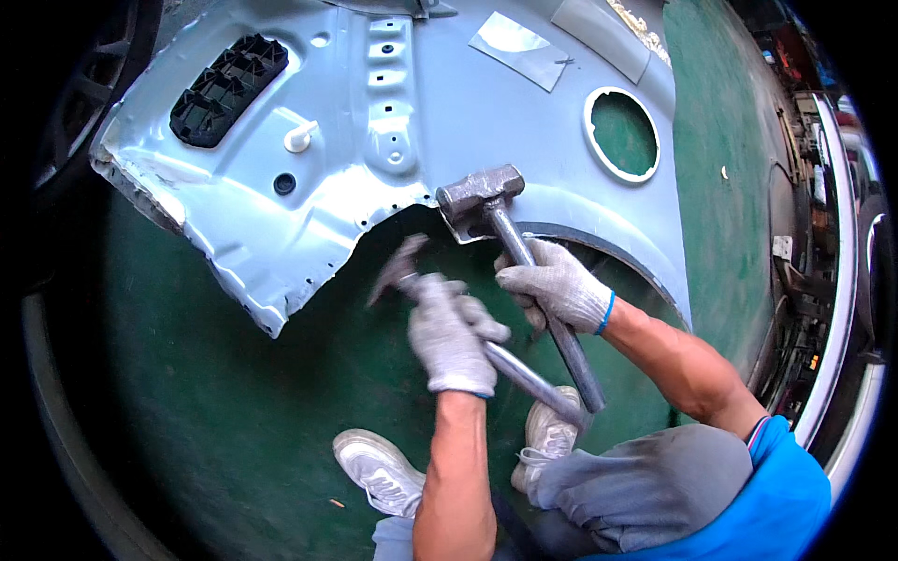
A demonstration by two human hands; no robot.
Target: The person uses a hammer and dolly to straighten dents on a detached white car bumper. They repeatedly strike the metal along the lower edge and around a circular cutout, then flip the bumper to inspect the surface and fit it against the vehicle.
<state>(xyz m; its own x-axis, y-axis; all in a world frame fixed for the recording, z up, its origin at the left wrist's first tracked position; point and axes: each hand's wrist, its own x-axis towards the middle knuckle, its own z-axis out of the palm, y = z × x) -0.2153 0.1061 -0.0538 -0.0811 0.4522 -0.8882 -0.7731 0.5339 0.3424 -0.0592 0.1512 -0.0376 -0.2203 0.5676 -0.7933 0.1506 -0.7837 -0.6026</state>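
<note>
My left hand [449, 341], in a pale knit glove, grips a smaller metal hammer [533, 383]; its head is blurred by motion below the panel's cut edge. Higher and to the right, my gloved right hand [552, 285] holds a heavy hammer [479, 192] by its steel handle. That hammer's square head lies over the notched lower edge of a silver-painted car body panel [253, 243], at a small bracket-like corner. The panel has a black plastic vent [229, 89], a white plug [299, 137] and a round opening with a white rim [651, 133].
My shoes [374, 467] stand on the green floor [234, 393]. A black wheel-like object [79, 103] is at the upper left edge. Along the right side run long silver trim pieces [837, 280] and assorted stored parts. Small flat sheets [514, 47] lie on the panel's top.
</note>
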